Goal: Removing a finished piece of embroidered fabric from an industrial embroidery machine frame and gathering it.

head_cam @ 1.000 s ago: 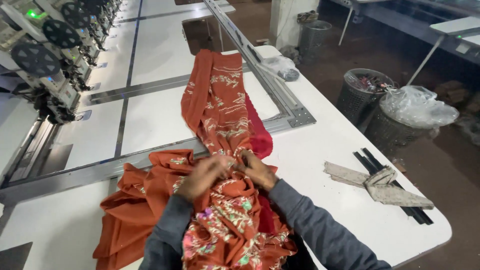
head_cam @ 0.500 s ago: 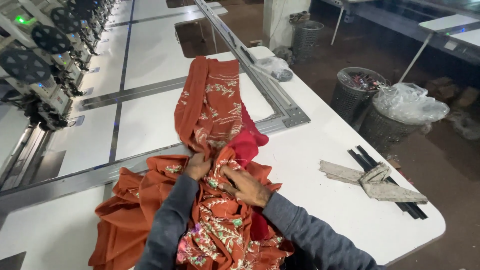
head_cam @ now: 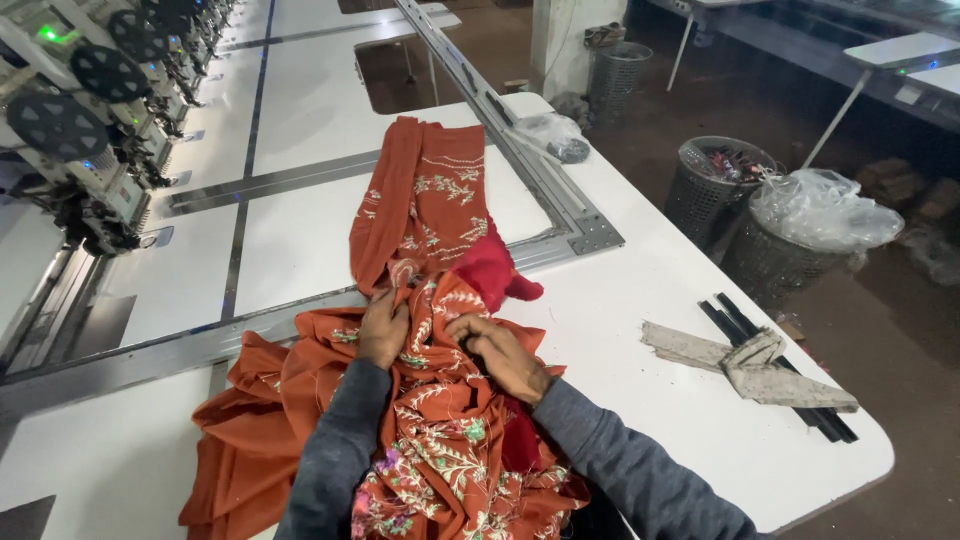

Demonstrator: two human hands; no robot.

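One rust-orange embroidered cloth [head_cam: 420, 420], bunched, floral stitching

Both arms reach forward in grey sleeves. The left hand [head_cam: 383, 328] is curled, fingers bunched; the right hand [head_cam: 500, 352] lies near it, fingers pinched.

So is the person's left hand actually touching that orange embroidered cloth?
Touching: the head view shows the left hand pressed down onto the orange embroidered cloth, fingers on its folds.

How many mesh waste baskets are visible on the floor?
3: one far basket by the pillar, one near basket beside the table, one bag-covered basket next to it. Others may be hidden.
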